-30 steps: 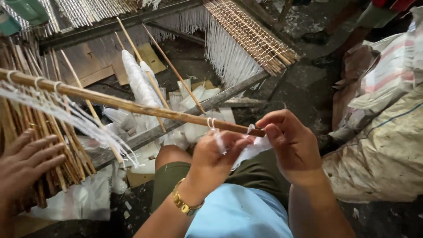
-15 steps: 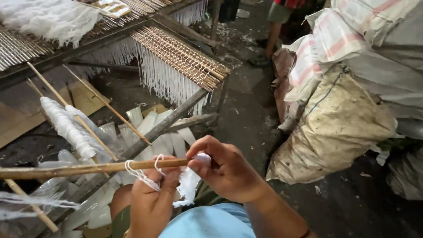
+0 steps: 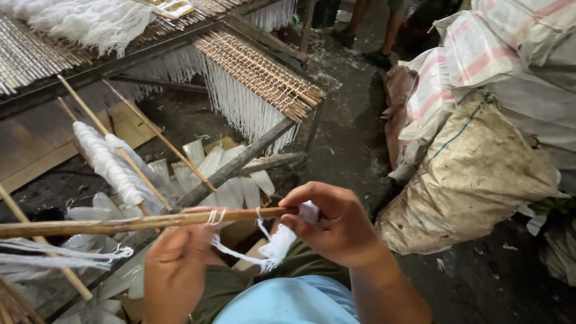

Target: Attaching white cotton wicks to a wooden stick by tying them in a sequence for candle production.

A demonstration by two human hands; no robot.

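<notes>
The right hand (image 3: 339,231) was closed around the near end of a long bamboo stick (image 3: 138,223), and its thumb and fingers also pinched a small bundle of white cotton threads (image 3: 282,240) against that end. The bundle hung down a little below the stick, and one thin strand went from it toward the left hand (image 3: 177,267). The left hand was under the stick, with the fingers curled up around it from below, just beside two loops of white thread (image 3: 215,216) already tied on the stick. The stick lay almost level in front of the person, from the right hand out past the left edge of the view.

Further left, more white threads (image 3: 60,255) hung from the stick. Behind it, thinner sticks wound with white cotton (image 3: 111,165) leaned on a wooden frame (image 3: 240,162). A rack of sticks with white fringes (image 3: 258,84) stood beyond. Big stuffed sacks (image 3: 474,174) lay at the right on the dark floor (image 3: 348,138).
</notes>
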